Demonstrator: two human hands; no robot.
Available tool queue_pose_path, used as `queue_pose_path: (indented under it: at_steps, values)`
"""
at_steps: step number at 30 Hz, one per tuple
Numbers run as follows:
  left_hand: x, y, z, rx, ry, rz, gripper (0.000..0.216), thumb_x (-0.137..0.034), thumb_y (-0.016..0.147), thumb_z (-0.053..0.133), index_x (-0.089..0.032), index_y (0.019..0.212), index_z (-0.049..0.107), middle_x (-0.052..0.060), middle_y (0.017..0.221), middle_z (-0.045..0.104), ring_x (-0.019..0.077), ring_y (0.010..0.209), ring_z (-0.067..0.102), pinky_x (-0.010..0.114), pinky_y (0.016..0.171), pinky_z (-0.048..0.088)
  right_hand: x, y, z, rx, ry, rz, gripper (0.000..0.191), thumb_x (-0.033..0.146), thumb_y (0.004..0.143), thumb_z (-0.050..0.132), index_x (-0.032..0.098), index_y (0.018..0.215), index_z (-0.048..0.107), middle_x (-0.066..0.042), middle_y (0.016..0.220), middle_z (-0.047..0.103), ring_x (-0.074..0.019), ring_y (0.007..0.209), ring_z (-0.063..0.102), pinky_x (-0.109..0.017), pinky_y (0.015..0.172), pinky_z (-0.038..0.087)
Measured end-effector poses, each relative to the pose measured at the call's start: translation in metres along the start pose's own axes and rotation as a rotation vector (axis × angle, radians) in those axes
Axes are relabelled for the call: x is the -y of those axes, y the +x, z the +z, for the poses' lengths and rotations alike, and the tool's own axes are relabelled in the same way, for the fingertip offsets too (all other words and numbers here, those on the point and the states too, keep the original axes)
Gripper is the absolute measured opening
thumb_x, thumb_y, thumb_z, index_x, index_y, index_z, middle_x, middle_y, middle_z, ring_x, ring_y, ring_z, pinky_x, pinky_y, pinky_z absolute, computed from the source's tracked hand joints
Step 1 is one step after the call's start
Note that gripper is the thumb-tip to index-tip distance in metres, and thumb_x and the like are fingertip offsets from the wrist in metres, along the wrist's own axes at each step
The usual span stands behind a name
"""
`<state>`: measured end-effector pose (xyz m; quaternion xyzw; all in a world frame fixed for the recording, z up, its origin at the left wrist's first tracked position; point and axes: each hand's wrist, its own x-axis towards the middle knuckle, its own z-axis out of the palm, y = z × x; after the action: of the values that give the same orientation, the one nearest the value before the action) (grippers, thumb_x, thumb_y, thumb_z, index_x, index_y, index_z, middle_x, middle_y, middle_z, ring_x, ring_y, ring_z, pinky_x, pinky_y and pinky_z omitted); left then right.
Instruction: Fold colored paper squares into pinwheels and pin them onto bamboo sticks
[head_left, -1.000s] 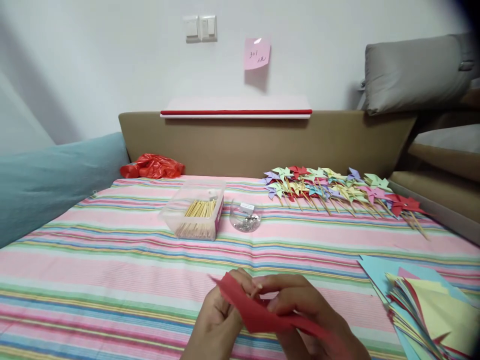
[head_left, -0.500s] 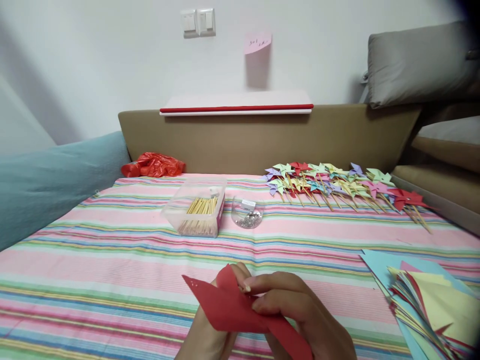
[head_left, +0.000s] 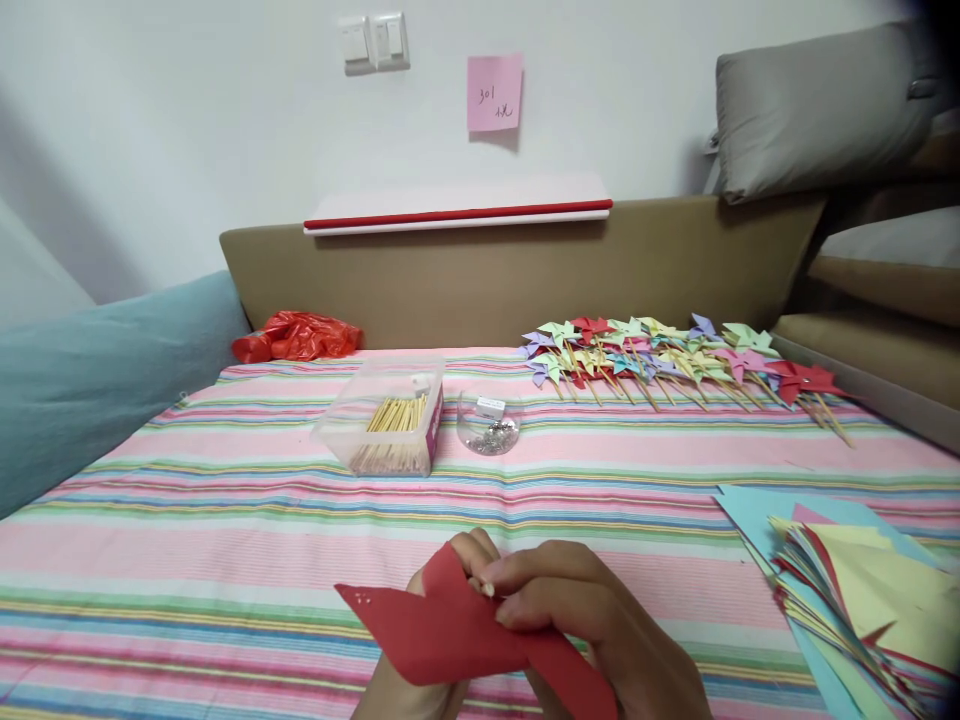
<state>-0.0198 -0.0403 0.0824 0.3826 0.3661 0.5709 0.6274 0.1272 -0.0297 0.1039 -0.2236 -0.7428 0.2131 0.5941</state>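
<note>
I have the right hand [head_left: 592,610] closed on folded red paper [head_left: 450,640] above the striped cloth [head_left: 225,565], by what seems a stick end [head_left: 487,589]; behind it, I can't read the left hand's [head_left: 472,552] grip. I judge this a joining step, calling for steady pressure; loose sheets [head_left: 892,600], stick box [head_left: 433,437], clear tub [head_left: 466,432] and pinwheels [head_left: 701,365] lie beyond, unobstructive.

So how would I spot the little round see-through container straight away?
On the striped cloth, find the see-through box of wooden sticks. The container sits just to its right. It's the round one, holding small silvery bits and a white block.
</note>
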Motion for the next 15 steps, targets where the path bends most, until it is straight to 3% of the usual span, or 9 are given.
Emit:
queue_pose_path:
  at_steps: [8, 15]
  values:
    - [0.002, -0.001, -0.004, 0.004, -0.007, 0.010, 0.029, -0.047, 0.073, 0.081, -0.024, 0.082, 0.065, 0.005, 0.080, 0.060, 0.0233, 0.081, 0.058, 0.034, 0.068, 0.049, 0.000, 0.003, -0.005, 0.045, -0.018, -0.028, 0.023, 0.012, 0.089, 0.064, 0.026, 0.107, 0.067, -0.005, 0.100, 0.078, -0.0218, 0.090, 0.077, -0.028, 0.076, 0.064]
    - [0.019, -0.001, -0.017, -0.011, -0.044, 0.022, 0.022, -0.041, 0.084, 0.072, -0.022, 0.079, 0.061, 0.003, 0.077, 0.056, 0.0177, 0.076, 0.056, 0.031, 0.071, 0.048, 0.000, 0.002, -0.004, 0.031, -0.024, -0.024, 0.020, 0.014, 0.090, 0.064, 0.025, 0.107, 0.067, -0.005, 0.100, 0.077, -0.0212, 0.091, 0.076, -0.027, 0.075, 0.064]
